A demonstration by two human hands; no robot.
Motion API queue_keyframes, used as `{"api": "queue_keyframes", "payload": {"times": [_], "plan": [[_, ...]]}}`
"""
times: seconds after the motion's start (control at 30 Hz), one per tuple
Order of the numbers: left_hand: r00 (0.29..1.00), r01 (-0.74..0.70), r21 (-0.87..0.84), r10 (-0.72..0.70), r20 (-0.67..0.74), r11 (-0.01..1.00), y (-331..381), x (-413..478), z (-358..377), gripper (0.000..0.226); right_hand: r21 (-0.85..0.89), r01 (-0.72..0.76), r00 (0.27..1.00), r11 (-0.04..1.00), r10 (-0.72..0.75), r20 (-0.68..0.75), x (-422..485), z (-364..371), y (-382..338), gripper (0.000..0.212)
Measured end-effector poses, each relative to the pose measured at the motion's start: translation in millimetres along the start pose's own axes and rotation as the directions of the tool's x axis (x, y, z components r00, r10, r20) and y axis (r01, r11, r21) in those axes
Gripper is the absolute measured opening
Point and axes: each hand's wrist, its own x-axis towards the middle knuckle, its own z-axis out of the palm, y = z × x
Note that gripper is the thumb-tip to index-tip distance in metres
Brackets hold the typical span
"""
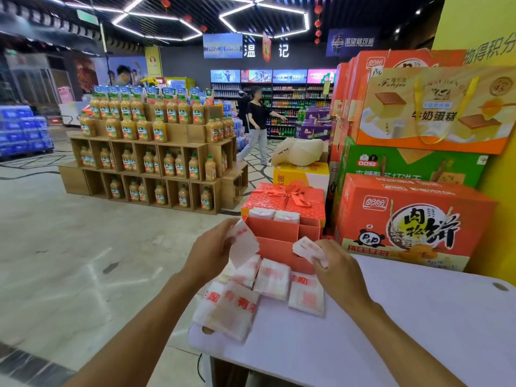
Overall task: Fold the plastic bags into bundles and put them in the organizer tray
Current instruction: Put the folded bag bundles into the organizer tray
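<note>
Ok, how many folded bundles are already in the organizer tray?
2, side by side in the back compartment of the organizer tray: left bundle, right bundle. The front compartments are hidden behind their walls, so more may be there.

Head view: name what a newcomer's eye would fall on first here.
Nearest, the left hand holds a loose plastic bag and the right hand pinches a folded bundle, both in front of the orange organizer tray on the white table. Bright orange cartons tower at the right, and a stepped display of juice bottles fills the floor at the left.
</note>
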Motion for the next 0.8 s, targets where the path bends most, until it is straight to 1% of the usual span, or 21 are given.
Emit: {"api": "queue_keyframes", "payload": {"times": [0.07, 0.13, 0.2, 0.3, 0.47, 0.6, 0.63, 0.7, 0.8], "plan": [[1.000, 0.010, -0.076, -0.010, -0.001, 0.997, 0.4, 6.5, -0.2, 0.058, 0.063, -0.010, 1.000, 0.998, 0.011, -0.013, 11.9, -0.6, -1.1, 0.024], [1.000, -0.015, -0.080, 0.014, -0.012, 0.997, -3.1, 13.7, 2.3, 0.048, 0.114, -0.004, 1.000, 0.994, 0.007, -0.024, 21.2, -0.8, -1.5, 0.031], [0.997, -0.077, -0.046, 0.076, -0.022, 0.996, -8.6, 20.8, 6.2, 0.039, 0.165, -0.008, 0.999, 0.986, 0.013, -0.031, 28.7, -0.3, -1.3, 0.038], [0.991, -0.121, -0.089, 0.116, -0.058, 0.989, -12.2, 35.1, 11.0, 0.034, 0.227, -0.020, 0.997, 0.974, 0.036, -0.064, 42.6, 1.2, 1.6, 0.042], [0.995, -0.073, -0.221, 0.056, -0.085, 0.973, -13.6, 67.8, 17.3, 0.050, 0.266, -0.055, 0.996, 0.962, 0.074, -0.059, 75.0, 12.4, 8.2, 0.043], [0.995, -0.034, -0.335, 0.000, -0.101, 0.941, -19.0, 88.5, 25.2, 0.073, 0.231, -0.044, 0.997, 0.972, 0.058, -0.053, 102.6, 30.6, 15.9, 0.042], [0.994, -0.036, -0.357, -0.003, -0.108, 0.933, -19.3, 90.0, 25.3, 0.076, 0.231, -0.039, 0.997, 0.972, 0.052, -0.050, 107.8, 33.1, 15.5, 0.041], [0.992, -0.041, -0.392, -0.010, -0.126, 0.919, -23.3, 94.3, 28.5, 0.073, 0.234, -0.041, 0.999, 0.971, 0.046, -0.015, 121.7, 42.4, 16.2, 0.040], [0.989, -0.047, -0.406, -0.015, -0.148, 0.912, -29.7, 100.7, 33.2, 0.064, 0.225, -0.048, 0.995, 0.973, 0.028, 0.094, 143.9, 63.8, 22.8, 0.040]]}}
